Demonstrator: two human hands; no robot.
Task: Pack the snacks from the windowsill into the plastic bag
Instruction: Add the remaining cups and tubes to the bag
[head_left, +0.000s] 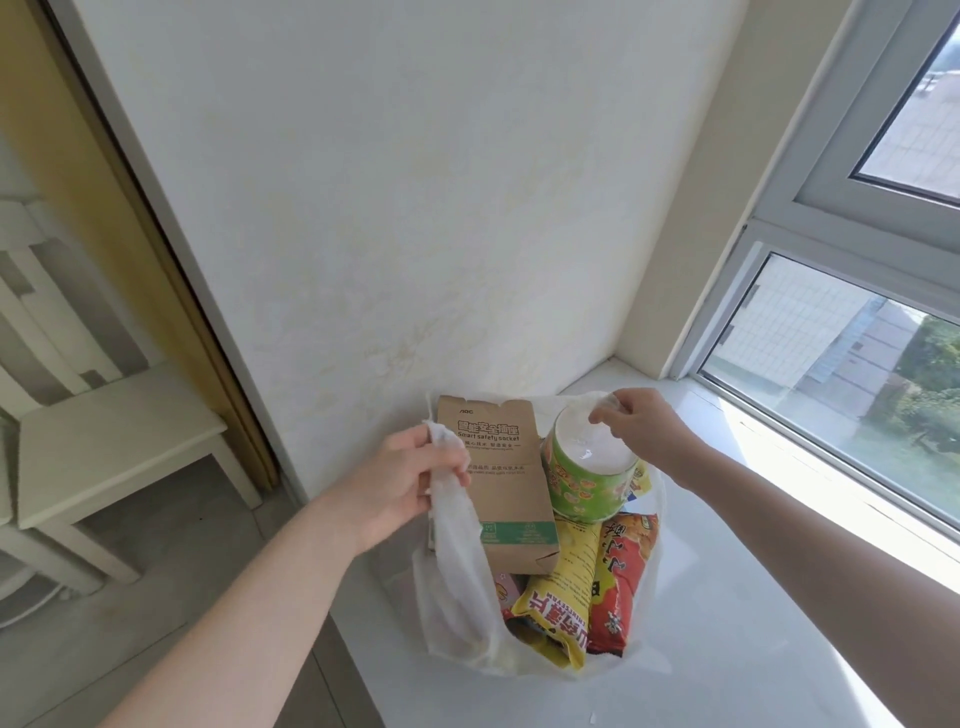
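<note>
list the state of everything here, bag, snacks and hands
plastic bag, open, on the windowsill
cardboard box, upright in the bag
green tub, tilted in the bag, lid on
yellow packet, lying in the bag
red packet, lying in the bag
left hand, grips one bag handle
right hand, pinches the other handle

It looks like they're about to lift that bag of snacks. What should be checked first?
1. Left hand grips one handle of the plastic bag: ok.
2. Right hand pinches the other handle: ok.
3. Yellow packet and red packet inside the bag: ok.
4. Brown box and green tub tucked below the bag's rim: not ok, both stick out.
5. Bag free of tears: cannot tell.
6. No snacks left on the windowsill: cannot tell, part lies out of view.
</note>
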